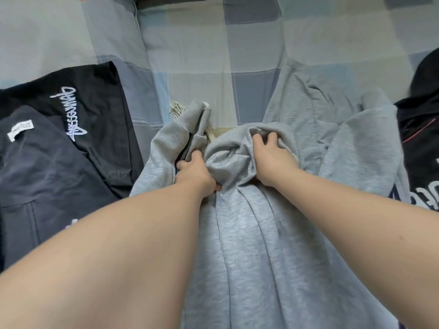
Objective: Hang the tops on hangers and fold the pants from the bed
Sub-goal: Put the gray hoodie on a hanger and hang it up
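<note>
White illegible script (69, 112) on black garment (104, 91)

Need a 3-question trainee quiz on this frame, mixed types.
1. True or false: the left hand and right hand both grip the grey top.
2. What lies left of the grey top? A) black clothes with white lettering B) a red towel C) a pillow
3. Fill in: the sheet under the clothes has a ___ pattern.

Key: 1 true; 2 A; 3 checked.
</note>
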`<state>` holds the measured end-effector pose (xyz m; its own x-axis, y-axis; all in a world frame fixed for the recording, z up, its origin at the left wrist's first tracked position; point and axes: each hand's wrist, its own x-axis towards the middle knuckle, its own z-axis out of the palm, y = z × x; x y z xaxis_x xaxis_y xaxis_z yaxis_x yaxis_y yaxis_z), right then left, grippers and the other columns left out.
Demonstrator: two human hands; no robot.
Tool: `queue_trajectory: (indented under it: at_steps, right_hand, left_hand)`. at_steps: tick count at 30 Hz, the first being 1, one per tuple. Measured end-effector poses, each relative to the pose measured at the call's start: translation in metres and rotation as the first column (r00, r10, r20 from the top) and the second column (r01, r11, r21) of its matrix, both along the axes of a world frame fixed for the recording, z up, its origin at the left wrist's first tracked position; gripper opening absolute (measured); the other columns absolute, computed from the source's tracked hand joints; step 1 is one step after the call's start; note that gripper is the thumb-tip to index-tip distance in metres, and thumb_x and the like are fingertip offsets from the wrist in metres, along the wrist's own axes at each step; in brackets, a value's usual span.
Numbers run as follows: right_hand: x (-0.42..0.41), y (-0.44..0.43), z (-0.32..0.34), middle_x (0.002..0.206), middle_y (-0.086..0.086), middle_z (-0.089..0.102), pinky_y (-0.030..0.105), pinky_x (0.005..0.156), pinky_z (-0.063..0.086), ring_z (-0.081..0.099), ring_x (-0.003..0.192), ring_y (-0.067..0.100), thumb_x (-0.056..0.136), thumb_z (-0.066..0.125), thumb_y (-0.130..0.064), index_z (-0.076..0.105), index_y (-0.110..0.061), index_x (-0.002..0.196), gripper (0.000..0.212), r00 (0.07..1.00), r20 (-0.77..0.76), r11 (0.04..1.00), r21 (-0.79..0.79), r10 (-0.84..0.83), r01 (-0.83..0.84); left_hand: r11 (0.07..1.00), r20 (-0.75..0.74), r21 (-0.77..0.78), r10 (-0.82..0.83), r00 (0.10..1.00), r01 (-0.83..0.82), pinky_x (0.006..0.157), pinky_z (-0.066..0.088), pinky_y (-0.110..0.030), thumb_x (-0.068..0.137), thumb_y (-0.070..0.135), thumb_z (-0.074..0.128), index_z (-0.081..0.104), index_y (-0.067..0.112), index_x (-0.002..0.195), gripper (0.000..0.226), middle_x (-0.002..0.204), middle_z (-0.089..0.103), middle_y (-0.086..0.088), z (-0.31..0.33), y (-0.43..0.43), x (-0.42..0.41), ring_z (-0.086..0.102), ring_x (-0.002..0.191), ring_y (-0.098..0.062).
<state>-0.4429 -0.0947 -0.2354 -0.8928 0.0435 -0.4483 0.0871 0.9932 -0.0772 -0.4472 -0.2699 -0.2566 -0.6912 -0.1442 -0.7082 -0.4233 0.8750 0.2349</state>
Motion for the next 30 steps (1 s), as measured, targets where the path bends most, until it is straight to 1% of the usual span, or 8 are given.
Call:
queue_trajectory:
  at_steps: [6, 9, 12, 14, 18, 23, 27, 30]
  right_hand:
    - [0.020, -0.002, -0.002, 0.141, 0.016, 0.039, 0.049, 0.095, 0.043, 0.054, 0.121, 0.041, 0.092, 0.059, -0.013, 0.026, -0.016, 0.149, 0.066, 0.996, -0.074, 0.999, 0.008, -0.040, 0.041]
    - [0.057, 0.007, 0.004, 0.137, 0.015, 0.042, 0.044, 0.101, 0.041, 0.050, 0.121, 0.040, 0.094, 0.054, -0.014, 0.044, -0.014, 0.136, 0.043, 0.961, -0.151, 0.954, -0.226, -0.232, 0.195]
    - [0.111, 0.022, 0.010, 0.127, 0.017, 0.046, 0.038, 0.103, 0.039, 0.049, 0.113, 0.035, 0.091, 0.058, -0.013, 0.056, -0.008, 0.112, 0.021, 0.926, -0.168, 0.857, -0.462, -0.339, 0.230]
    - [0.146, 0.038, 0.018, 0.112, 0.017, 0.048, 0.027, 0.092, 0.036, 0.050, 0.097, 0.028, 0.091, 0.060, -0.009, 0.055, -0.008, 0.088, 0.005, 0.891, -0.235, 0.814, -0.542, -0.387, 0.211]
    - [0.219, 0.069, 0.035, 0.078, 0.003, 0.046, 0.031, 0.064, 0.022, 0.046, 0.079, 0.025, 0.097, 0.057, -0.015, 0.041, -0.012, 0.067, 0.034, 0.860, -0.229, 0.805, -0.518, -0.457, 0.289]
    - [0.303, 0.087, 0.064, 0.061, 0.002, 0.043, 0.035, 0.056, 0.028, 0.043, 0.063, 0.022, 0.097, 0.057, -0.023, 0.038, -0.013, 0.060, 0.043, 0.887, -0.022, 0.772, -0.504, -0.461, 0.388]
    - [0.343, 0.093, 0.109, 0.068, -0.006, 0.053, 0.030, 0.060, 0.036, 0.050, 0.068, 0.012, 0.100, 0.053, -0.038, 0.051, -0.018, 0.070, 0.037, 0.839, 0.150, 0.581, -0.657, -0.524, 0.480]
    - [0.380, 0.093, 0.156, 0.097, -0.007, 0.063, 0.032, 0.076, 0.047, 0.059, 0.088, 0.012, 0.098, 0.056, -0.046, 0.061, -0.023, 0.094, 0.024, 0.758, 0.333, 0.332, -0.748, -0.561, 0.575]
  left_hand:
    - [1.000, -0.089, 0.010, 0.016, 0.996, -0.015, 0.104, 0.039, -0.049, 0.077, 0.035, 0.084, 0.029, 0.023, 0.139, 0.084, 0.144, 0.027, -0.019, 0.000, 0.000, 0.008, 0.049, 0.123, -0.043]
    - [0.999, -0.351, -0.030, -0.037, 0.936, 0.028, 0.086, 0.038, -0.043, 0.091, 0.018, 0.060, 0.042, 0.018, 0.128, 0.041, 0.140, 0.033, -0.018, -0.002, 0.005, 0.043, 0.052, 0.103, -0.041]
    - [0.997, -0.548, -0.012, -0.067, 0.834, 0.072, 0.076, 0.035, -0.039, 0.088, 0.004, 0.047, 0.048, 0.014, 0.112, 0.027, 0.134, 0.037, -0.015, 0.003, 0.006, 0.083, 0.043, 0.082, -0.032]
    - [0.995, -0.571, 0.061, -0.034, 0.820, 0.083, 0.076, 0.038, -0.039, 0.085, 0.005, 0.047, 0.047, 0.015, 0.099, 0.017, 0.130, 0.041, -0.012, 0.014, 0.003, 0.103, 0.046, 0.082, -0.032]
    - [0.980, -0.542, 0.128, -0.062, 0.838, 0.155, 0.082, 0.044, -0.041, 0.092, 0.027, 0.055, 0.050, 0.017, 0.091, 0.010, 0.121, 0.046, 0.001, 0.045, 0.002, 0.164, 0.050, 0.089, -0.029]
    - [0.968, -0.627, -0.116, -0.245, 0.739, 0.223, 0.090, 0.036, -0.048, 0.083, 0.020, 0.059, 0.049, 0.020, 0.087, 0.011, 0.128, 0.050, -0.001, 0.090, 0.035, 0.281, 0.041, 0.104, -0.034]
    - [0.948, -0.609, -0.095, -0.298, 0.735, 0.305, 0.093, 0.037, -0.054, 0.070, 0.020, 0.070, 0.053, 0.022, 0.083, 0.021, 0.136, 0.056, 0.003, 0.135, 0.067, 0.386, 0.043, 0.114, -0.041]
    - [0.918, -0.638, -0.058, -0.337, 0.692, 0.393, 0.080, 0.043, -0.048, 0.064, 0.020, 0.069, 0.052, 0.022, 0.079, 0.023, 0.127, 0.062, 0.006, 0.177, 0.080, 0.464, 0.048, 0.102, -0.039]
